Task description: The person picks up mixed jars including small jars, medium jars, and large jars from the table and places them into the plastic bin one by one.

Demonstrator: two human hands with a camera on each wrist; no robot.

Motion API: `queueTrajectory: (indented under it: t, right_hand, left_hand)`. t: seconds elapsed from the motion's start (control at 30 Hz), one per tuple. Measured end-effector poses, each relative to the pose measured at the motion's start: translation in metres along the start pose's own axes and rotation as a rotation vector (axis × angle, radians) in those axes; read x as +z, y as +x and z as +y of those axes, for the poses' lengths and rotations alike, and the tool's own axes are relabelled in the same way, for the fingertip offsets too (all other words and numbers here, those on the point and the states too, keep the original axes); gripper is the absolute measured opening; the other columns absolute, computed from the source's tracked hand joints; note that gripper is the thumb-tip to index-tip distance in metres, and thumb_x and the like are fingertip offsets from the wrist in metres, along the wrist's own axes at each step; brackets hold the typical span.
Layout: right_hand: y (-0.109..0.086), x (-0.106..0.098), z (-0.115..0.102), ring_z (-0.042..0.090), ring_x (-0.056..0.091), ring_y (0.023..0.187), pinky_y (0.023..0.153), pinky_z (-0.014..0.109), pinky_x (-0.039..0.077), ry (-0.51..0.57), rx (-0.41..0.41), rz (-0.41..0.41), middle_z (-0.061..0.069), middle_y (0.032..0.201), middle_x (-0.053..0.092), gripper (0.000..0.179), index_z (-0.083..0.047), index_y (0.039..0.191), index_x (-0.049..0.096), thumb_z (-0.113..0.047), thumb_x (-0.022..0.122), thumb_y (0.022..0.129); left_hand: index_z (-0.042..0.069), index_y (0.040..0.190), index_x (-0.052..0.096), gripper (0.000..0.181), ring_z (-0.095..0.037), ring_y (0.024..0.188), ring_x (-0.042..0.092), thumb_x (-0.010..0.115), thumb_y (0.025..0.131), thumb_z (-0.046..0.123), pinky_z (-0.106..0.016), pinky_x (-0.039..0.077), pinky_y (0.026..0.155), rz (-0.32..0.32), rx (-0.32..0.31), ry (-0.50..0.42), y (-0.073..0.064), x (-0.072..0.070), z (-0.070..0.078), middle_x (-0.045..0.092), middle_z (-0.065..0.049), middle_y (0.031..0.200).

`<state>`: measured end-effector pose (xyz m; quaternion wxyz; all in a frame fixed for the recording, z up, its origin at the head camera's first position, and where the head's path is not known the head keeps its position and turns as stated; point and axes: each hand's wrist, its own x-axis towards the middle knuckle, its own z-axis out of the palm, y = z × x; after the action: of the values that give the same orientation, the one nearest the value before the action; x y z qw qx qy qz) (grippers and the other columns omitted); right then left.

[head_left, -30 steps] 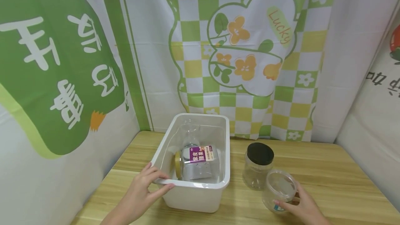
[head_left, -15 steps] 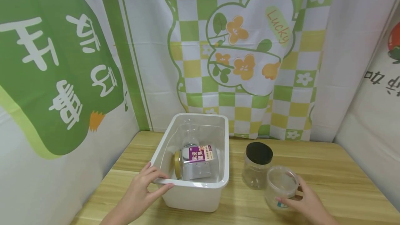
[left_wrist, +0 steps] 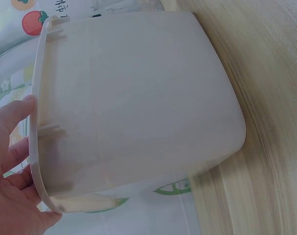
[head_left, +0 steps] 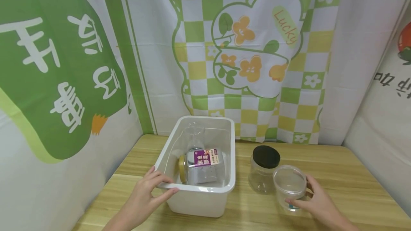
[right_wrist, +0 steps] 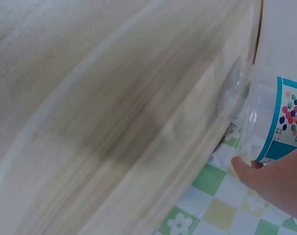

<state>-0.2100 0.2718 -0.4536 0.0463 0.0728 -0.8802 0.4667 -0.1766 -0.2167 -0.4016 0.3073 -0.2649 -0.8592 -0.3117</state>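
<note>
A white plastic bin (head_left: 196,202) stands on the wooden table. My left hand (head_left: 144,199) holds its near left corner, fingers over the rim and thumb on the near edge; the left wrist view shows the bin's rim (left_wrist: 34,127) in that grip. At the right, my right hand (head_left: 316,202) grips a clear jar (head_left: 289,186) from its right side. A teal label with coloured dots (right_wrist: 292,117) is seen on it in the right wrist view. I cannot tell if this jar touches the table. Just left stands a clear jar with a black lid (head_left: 265,158).
Inside the bin lies a clear jar with a gold lid and purple label (head_left: 205,158). Another clear container (head_left: 195,134) is behind it. Printed cloth (head_left: 244,99) hangs behind the table (head_left: 346,174) and along both sides.
The clear jar in my right hand has shifted slightly away from me and a little to the right, and its tilt has changed. My left hand and the bin stay in place.
</note>
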Motion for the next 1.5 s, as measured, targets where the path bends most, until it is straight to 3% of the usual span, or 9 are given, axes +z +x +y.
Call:
queueTrajectory:
  t: [0.13, 0.23, 0.43, 0.63, 0.97, 1.3, 1.5]
  right_hand:
    - [0.001, -0.004, -0.003, 0.008, 0.053, 0.114, 0.098, 0.047, 0.056, -0.07, -0.04, 0.032, 0.019, 0.133, 0.061, 0.086, 0.003, 0.148, 0.045, -0.018, 0.094, 0.08]
    - [0.002, -0.006, -0.004, -0.008, 0.048, 0.107, 0.091, 0.035, 0.056, -0.12, -0.077, 0.057, 0.017, 0.132, 0.063, 0.087, 0.001, 0.147, 0.048, -0.02, 0.096, 0.077]
    - [0.004, -0.008, -0.008, -0.002, 0.051, 0.109, 0.088, 0.045, 0.054, -0.145, -0.15, 0.07, 0.018, 0.13, 0.064, 0.087, -0.001, 0.145, 0.051, -0.02, 0.098, 0.074]
    - [0.008, -0.013, -0.014, -0.008, 0.05, 0.107, 0.081, 0.039, 0.054, -0.161, -0.221, 0.075, 0.015, 0.129, 0.064, 0.088, -0.003, 0.145, 0.053, -0.019, 0.099, 0.072]
    - [0.012, -0.019, -0.026, -0.007, 0.05, 0.104, 0.077, 0.028, 0.055, -0.152, -0.284, 0.086, 0.01, 0.124, 0.061, 0.088, -0.002, 0.143, 0.055, -0.016, 0.1, 0.07]
    - [0.02, -0.025, -0.042, -0.004, 0.052, 0.107, 0.078, 0.032, 0.054, -0.177, -0.3, 0.042, 0.011, 0.129, 0.064, 0.096, -0.007, 0.152, 0.049, -0.02, 0.1, 0.072]
    - [0.025, -0.026, -0.049, 0.0, 0.056, 0.105, 0.075, 0.03, 0.054, -0.182, -0.359, 0.056, 0.011, 0.123, 0.067, 0.097, -0.009, 0.152, 0.051, -0.02, 0.101, 0.07]
  left_hand:
    - [0.024, 0.093, 0.072, 0.028, -0.009, 0.092, 0.07, 0.091, 0.078, 0.009, -0.008, 0.015, 0.121, 0.005, 0.014, -0.004, 0.001, 0.001, 0.0, 0.068, 0.021, 0.092]
    - [0.024, 0.093, 0.072, 0.028, -0.01, 0.092, 0.071, 0.091, 0.078, 0.009, -0.008, 0.014, 0.121, 0.003, 0.014, -0.005, 0.001, 0.001, 0.0, 0.069, 0.021, 0.092]
    - [0.023, 0.093, 0.072, 0.028, -0.009, 0.091, 0.07, 0.091, 0.078, 0.008, -0.009, 0.015, 0.122, 0.005, 0.028, -0.008, 0.001, 0.001, -0.001, 0.069, 0.02, 0.092]
    - [0.023, 0.094, 0.072, 0.029, -0.008, 0.091, 0.07, 0.091, 0.078, 0.008, -0.009, 0.014, 0.122, 0.001, 0.027, -0.013, 0.0, -0.001, -0.001, 0.068, 0.021, 0.092]
    - [0.023, 0.093, 0.072, 0.029, -0.008, 0.09, 0.069, 0.091, 0.078, 0.007, -0.009, 0.015, 0.122, 0.003, 0.033, -0.009, 0.001, 0.0, -0.001, 0.068, 0.021, 0.092]
    - [0.024, 0.094, 0.072, 0.029, -0.008, 0.091, 0.069, 0.09, 0.079, 0.008, -0.009, 0.014, 0.122, -0.004, 0.025, -0.011, 0.0, 0.0, -0.001, 0.068, 0.021, 0.093]
    - [0.024, 0.094, 0.072, 0.029, -0.008, 0.09, 0.069, 0.09, 0.078, 0.008, -0.009, 0.015, 0.122, -0.002, 0.029, -0.011, 0.001, 0.0, -0.001, 0.068, 0.021, 0.092]
